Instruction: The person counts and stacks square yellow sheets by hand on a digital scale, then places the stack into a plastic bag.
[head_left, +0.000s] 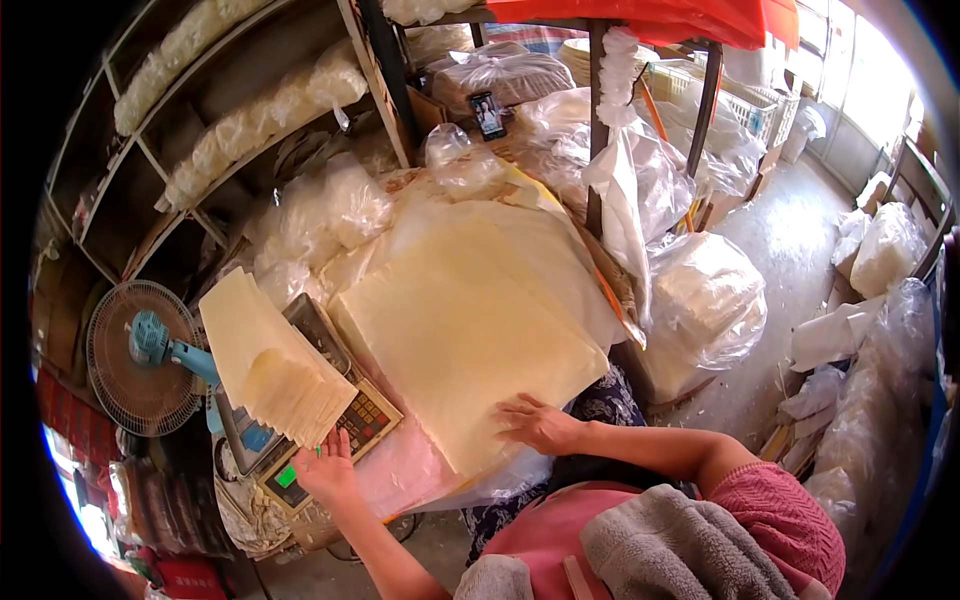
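My right hand (536, 424) lies with its fingers spread on the near right part of a stack of large, thin cream sheets (465, 330). To the left, my left hand (327, 466) is at the front end of a folded bundle of cream sheets (274, 352). Its fingers are stretched out over the panel of a digital scale (375, 420), and it does not appear to grip the bundle. That bundle rests on the scale, its layered edges facing me. Beside my left hand a green display (286, 475) glows. Pink sheeting (405, 457) shows below the large stack.
A blue desk fan (150, 341) stands left of the scale. Shelves (247, 150) behind hold plastic-wrapped bundles. Clear plastic bags (352, 199) and a phone (487, 116) sit at the table's far side. A large plastic-wrapped bundle (705, 300) stands to the right, near a metal post (598, 150).
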